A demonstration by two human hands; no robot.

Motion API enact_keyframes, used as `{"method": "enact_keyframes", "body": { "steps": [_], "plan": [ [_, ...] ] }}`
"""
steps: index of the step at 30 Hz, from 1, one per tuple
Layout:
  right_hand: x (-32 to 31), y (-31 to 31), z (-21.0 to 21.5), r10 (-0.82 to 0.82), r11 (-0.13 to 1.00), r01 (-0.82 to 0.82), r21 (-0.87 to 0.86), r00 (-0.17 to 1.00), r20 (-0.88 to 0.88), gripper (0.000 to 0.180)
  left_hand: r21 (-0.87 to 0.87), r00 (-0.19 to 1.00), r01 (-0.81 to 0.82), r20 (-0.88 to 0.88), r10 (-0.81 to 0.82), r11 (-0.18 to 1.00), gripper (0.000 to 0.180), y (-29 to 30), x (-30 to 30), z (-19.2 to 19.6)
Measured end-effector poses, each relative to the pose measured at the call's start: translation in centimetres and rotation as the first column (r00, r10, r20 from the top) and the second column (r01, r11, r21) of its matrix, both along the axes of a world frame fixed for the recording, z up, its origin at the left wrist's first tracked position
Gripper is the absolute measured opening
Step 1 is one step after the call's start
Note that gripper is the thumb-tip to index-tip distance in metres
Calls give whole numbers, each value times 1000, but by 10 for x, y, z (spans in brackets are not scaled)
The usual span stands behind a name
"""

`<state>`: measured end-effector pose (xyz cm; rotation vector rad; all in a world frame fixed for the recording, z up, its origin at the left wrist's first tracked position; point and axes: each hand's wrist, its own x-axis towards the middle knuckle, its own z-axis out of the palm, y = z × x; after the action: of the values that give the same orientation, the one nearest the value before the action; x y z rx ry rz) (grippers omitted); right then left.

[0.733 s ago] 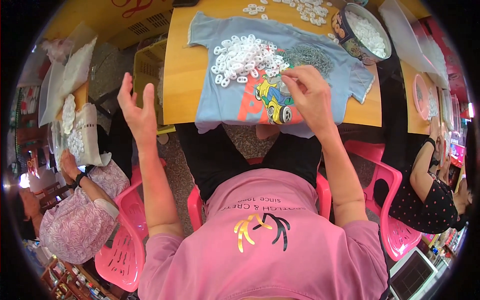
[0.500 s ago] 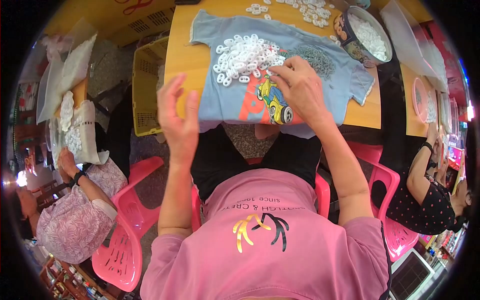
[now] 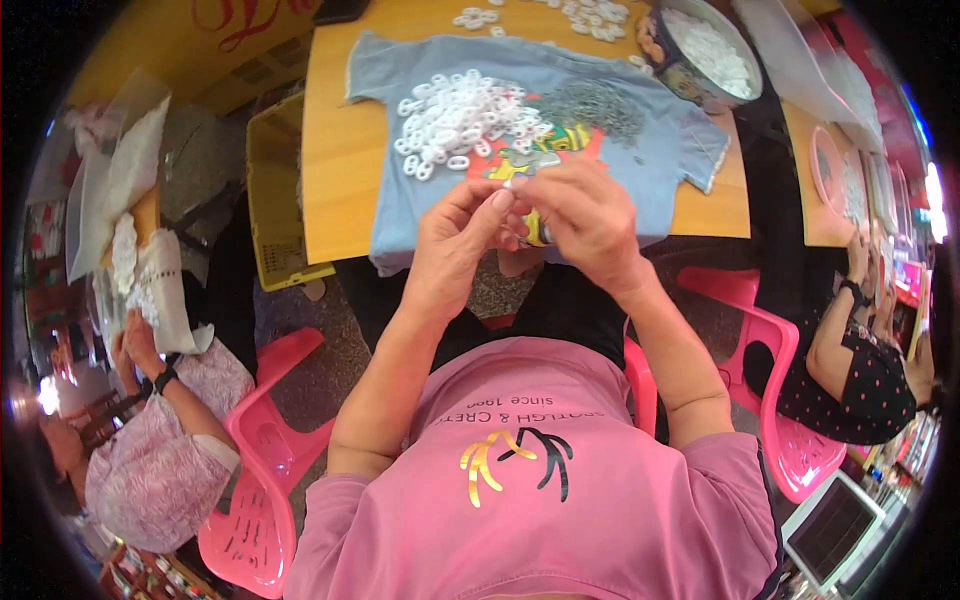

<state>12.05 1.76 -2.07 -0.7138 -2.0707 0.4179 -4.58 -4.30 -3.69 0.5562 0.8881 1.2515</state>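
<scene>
Fingers [image 3: 497, 203] of the left hand [image 3: 455, 245] and right hand [image 3: 590, 220] are pinched together on a small white piece [image 3: 512, 183], held just above the near edge of the blue T-shirt [image 3: 655, 165] spread on the worktop [image 3: 335, 150]. Probably best to keep both thumbs close and press straight, since the piece is tiny and mostly hidden. Right behind the hands sit a pile of white plastic rings [image 3: 460, 120] and a heap of grey metal bits [image 3: 595, 103], so a sloppy elbow could scatter them. A round tin [image 3: 705, 55] of white pieces is well off to the right.
</scene>
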Motion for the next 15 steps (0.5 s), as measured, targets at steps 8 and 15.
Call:
{"method": "enact_keyframes", "body": {
  "steps": [8,15],
  "plan": [
    [21,-18,-12,75,996,-72,47,996,-55,30,-61,974,155,177,-142,986,18,-2,3,1],
    [36,-18,-10,23,1000,-23,-9,999,-49,28,-72,987,149,73,-144,986,19,2,16,2]
  ]
}}
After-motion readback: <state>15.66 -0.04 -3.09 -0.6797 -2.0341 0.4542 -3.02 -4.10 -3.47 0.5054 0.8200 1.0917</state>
